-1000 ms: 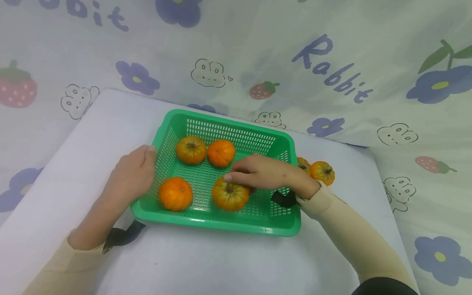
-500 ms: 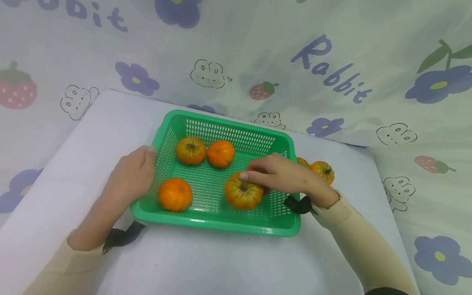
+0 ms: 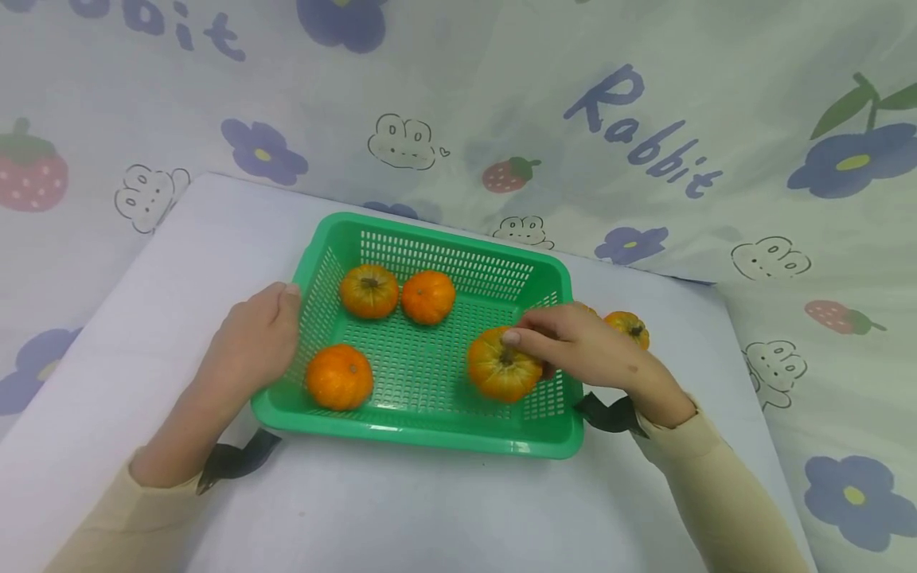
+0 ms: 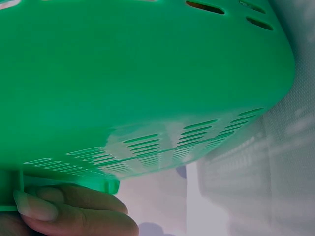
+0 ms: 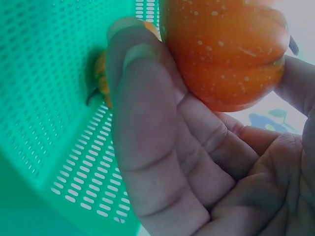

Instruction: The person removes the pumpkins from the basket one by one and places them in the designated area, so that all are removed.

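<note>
My left hand grips the left rim of a green plastic basket. In the left wrist view its fingers curl under the rim, beside the basket's slotted outer wall. Over the right part of the basket, my right hand holds a small ribbed orange pumpkin, thumb on top near the stem. The right wrist view shows the pumpkin's smooth orange underside against the curled fingers. Inside the basket sit three more: a yellowish pumpkin at back left, an orange one beside it, another orange one at front left.
The basket stands on a white-covered table. Beyond its right end lies a yellow-orange pumpkin, with another mostly hidden behind my right hand. A printed cloth with rabbits, flowers and strawberries hangs behind the table.
My right hand has carried the pumpkin to the right across the basket. The left hand stays on the rim, and the other pumpkins keep their places.
</note>
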`<state>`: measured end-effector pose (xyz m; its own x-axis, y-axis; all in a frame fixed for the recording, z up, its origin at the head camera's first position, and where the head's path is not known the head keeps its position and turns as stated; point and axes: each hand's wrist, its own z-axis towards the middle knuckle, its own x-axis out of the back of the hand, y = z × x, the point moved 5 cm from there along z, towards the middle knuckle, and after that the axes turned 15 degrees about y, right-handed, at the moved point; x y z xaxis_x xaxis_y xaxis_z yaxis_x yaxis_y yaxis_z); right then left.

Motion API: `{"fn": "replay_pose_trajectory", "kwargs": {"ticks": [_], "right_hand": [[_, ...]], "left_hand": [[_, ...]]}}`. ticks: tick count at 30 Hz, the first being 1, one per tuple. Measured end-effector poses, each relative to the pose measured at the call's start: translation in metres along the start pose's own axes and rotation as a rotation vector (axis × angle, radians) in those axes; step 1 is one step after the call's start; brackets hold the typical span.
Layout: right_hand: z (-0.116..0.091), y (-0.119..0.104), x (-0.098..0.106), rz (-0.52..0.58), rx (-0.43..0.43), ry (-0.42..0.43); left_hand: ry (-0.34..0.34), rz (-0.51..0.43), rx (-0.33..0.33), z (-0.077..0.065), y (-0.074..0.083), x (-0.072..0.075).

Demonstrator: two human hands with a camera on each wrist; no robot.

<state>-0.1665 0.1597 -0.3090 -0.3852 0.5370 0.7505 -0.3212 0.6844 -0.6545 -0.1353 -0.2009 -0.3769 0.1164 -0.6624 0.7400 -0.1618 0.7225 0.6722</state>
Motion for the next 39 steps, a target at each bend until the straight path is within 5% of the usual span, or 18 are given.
{"fn": "replay_pose_trajectory", "kwargs": {"ticks": [39], "right_hand": [[-0.059, 0.058, 0.054, -0.059, -0.039, 0.385]], "left_hand": [[0.012, 0.008, -0.01, 0.0, 0.0, 0.0]]}}
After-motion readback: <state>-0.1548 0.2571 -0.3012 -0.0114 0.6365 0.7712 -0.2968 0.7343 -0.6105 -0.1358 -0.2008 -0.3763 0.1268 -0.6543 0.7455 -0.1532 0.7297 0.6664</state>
